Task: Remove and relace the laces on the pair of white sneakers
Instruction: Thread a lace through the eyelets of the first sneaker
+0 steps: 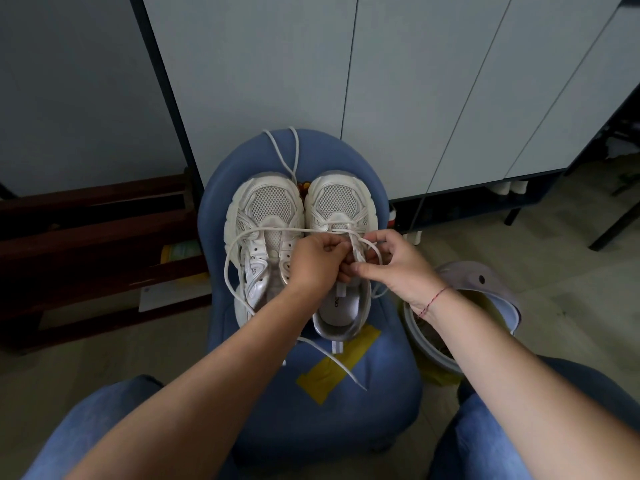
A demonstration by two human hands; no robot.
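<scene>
Two white sneakers stand side by side, toes away from me, on a blue padded chair seat (346,403). The left sneaker (265,216) has bare eyelets; a loose white lace (287,157) trails from between the toes over the chair's back edge. The right sneaker (337,202) carries a lace (277,231) through its lowest eyelets, with one long end looping left across the other shoe. My left hand (317,261) and my right hand (391,263) meet over the right sneaker's tongue, both pinching this lace. Another lace end (341,363) lies across yellow tape on the seat.
A grey bin (485,306) with a hinged lid and yellow liner stands right of the chair. White cabinet doors (415,81) rise behind it. Dark wooden slats (86,237) lie at the left. My knees in blue jeans frame the chair's near edge.
</scene>
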